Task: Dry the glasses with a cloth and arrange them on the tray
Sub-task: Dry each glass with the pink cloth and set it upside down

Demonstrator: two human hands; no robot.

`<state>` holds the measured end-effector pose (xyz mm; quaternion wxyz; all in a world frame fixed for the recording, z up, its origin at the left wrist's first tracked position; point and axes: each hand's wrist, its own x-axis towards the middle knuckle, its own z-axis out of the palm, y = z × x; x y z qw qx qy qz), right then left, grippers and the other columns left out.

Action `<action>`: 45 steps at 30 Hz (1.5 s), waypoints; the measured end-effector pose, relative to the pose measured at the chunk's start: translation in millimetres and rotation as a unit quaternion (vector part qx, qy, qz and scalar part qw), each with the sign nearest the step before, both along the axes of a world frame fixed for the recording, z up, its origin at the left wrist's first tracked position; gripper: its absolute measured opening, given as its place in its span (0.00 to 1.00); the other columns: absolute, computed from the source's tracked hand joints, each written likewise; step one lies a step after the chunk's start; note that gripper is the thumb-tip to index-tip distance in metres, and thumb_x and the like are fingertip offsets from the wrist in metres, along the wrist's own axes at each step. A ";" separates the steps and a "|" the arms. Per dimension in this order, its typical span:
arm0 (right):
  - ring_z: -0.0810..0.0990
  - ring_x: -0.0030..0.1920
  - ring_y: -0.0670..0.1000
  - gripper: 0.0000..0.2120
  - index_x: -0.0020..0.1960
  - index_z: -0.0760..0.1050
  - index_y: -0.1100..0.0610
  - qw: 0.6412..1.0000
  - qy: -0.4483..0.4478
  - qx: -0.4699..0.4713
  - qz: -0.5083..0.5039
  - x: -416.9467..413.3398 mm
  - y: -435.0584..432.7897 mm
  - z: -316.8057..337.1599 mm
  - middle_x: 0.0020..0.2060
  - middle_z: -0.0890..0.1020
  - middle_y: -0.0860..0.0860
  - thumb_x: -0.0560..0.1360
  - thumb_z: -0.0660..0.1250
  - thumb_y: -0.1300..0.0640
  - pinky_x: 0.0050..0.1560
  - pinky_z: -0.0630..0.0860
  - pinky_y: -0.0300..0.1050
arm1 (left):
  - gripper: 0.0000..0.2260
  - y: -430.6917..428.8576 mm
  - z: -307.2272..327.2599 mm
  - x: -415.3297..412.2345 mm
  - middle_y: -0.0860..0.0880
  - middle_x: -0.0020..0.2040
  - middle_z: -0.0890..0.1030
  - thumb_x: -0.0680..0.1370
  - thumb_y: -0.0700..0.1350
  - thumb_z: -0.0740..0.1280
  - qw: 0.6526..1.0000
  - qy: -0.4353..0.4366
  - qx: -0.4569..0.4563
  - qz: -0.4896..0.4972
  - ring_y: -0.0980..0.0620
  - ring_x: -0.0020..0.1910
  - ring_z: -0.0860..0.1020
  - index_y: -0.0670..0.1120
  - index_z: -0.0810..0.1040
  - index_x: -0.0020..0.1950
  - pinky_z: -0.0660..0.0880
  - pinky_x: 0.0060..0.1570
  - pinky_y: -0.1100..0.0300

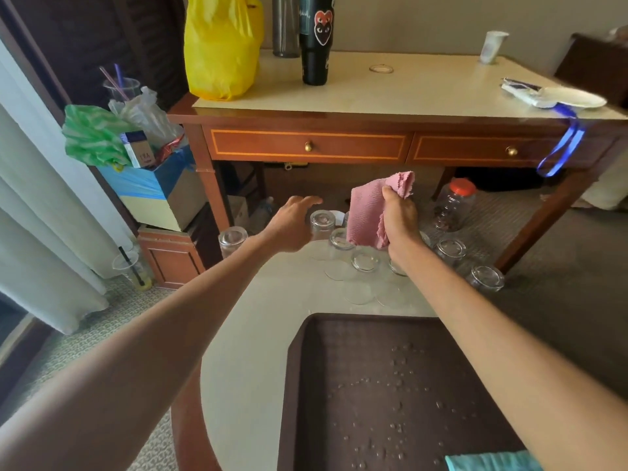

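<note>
Several clear glasses stand upside down at the far edge of the round table (258,334), among them one at the far left (232,239) and one at the far right (486,278). My left hand (290,226) is stretched out with loose fingers just above and beside an upturned glass (321,223); whether it touches the glass I cannot tell. My right hand (399,217) grips a pink cloth (368,209) held up over the glasses. A dark brown tray (306,385) lies near me, speckled with water drops and holding no glasses.
A wooden desk (306,144) stands beyond the table, carrying a yellow bag (221,45), a black tumbler (316,39) and a paper plate (574,96). A red-lidded plastic jar (453,202) sits on the floor under it. Boxes and bags are piled at the left.
</note>
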<state>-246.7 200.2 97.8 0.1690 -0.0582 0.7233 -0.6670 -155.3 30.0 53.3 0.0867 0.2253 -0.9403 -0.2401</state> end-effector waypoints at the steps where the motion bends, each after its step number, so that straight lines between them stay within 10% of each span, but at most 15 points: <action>1: 0.70 0.31 0.46 0.14 0.43 0.69 0.53 1.000 -0.003 -0.005 -0.003 0.0 1.8 1.3 0.34 0.72 0.50 0.84 0.57 0.47 0.30 0.67 0.38 | 0.30 -0.7 -3.0 -7.0 0.44 0.78 0.65 0.80 0.36 0.68 1.000 -0.022 -0.009 -0.012 0.42 0.75 0.68 0.51 0.65 0.80 0.65 0.72 0.53; 6: 0.70 0.33 0.44 0.14 0.59 0.73 0.58 1.000 0.003 0.001 -0.004 -1.6 9.0 -1.2 0.58 0.80 0.63 0.85 0.57 0.49 0.34 0.67 0.37 | 0.35 -6.9 -18.6 -25.5 0.44 0.77 0.69 0.76 0.37 0.75 0.997 -0.076 -0.003 -0.034 0.42 0.75 0.68 0.51 0.65 0.80 0.67 0.73 0.48; 11: 0.70 0.34 0.45 0.14 0.57 0.70 0.58 1.000 -0.014 0.008 -0.005 -9.9 15.5 -3.1 0.37 0.73 0.49 0.84 0.58 0.47 0.35 0.66 0.40 | 0.31 -2.2 -23.3 -31.2 0.41 0.69 0.75 0.75 0.44 0.78 0.998 -0.049 -0.008 -0.024 0.40 0.64 0.76 0.50 0.67 0.74 0.73 0.55 0.50; 17: 0.70 0.40 0.44 0.11 0.56 0.67 0.54 1.000 -0.025 0.013 0.000 -14.9 21.0 -5.9 0.40 0.72 0.47 0.83 0.59 0.46 0.50 0.67 0.44 | 0.31 -3.1 -18.9 -28.5 0.42 0.64 0.79 0.72 0.44 0.80 0.998 -0.056 -0.019 0.018 0.46 0.55 0.77 0.48 0.68 0.70 0.70 0.46 0.54; 26: 0.72 0.38 0.44 0.17 0.62 0.73 0.58 1.000 -0.015 0.012 0.014 -4.1 25.2 2.6 0.41 0.74 0.48 0.84 0.59 0.47 0.37 0.67 0.38 | 0.31 -2.0 -18.5 3.4 0.44 0.57 0.80 0.69 0.55 0.82 0.994 -0.063 -0.034 0.086 0.46 0.50 0.76 0.45 0.73 0.65 0.71 0.43 0.53; 32: 0.77 0.45 0.50 0.13 0.55 0.70 0.56 0.999 -0.015 0.020 0.030 6.7 34.0 15.7 0.61 0.78 0.59 0.84 0.58 0.46 0.54 0.73 0.47 | 0.30 0.8 -5.6 26.6 0.45 0.57 0.82 0.67 0.54 0.83 0.994 0.004 0.041 0.100 0.47 0.51 0.79 0.45 0.77 0.63 0.78 0.49 0.53; 41: 0.77 0.37 0.54 0.25 0.69 0.71 0.66 0.997 0.024 0.053 0.051 52.7 79.3 77.1 0.60 0.79 0.67 0.85 0.55 0.45 0.33 0.67 0.38 | 0.24 32.1 97.1 86.9 0.45 0.58 0.84 0.65 0.46 0.84 0.971 0.087 0.216 0.058 0.46 0.56 0.83 0.47 0.80 0.58 0.80 0.60 0.50; 45: 0.70 0.26 0.48 0.25 0.65 0.72 0.64 0.992 0.036 0.084 0.088 76.5 106.5 100.9 0.30 0.74 0.55 0.85 0.53 0.43 0.22 0.66 0.33 | 0.20 60.5 153.8 118.6 0.46 0.52 0.85 0.65 0.43 0.82 0.933 0.128 0.335 -0.018 0.45 0.56 0.83 0.43 0.83 0.55 0.82 0.54 0.55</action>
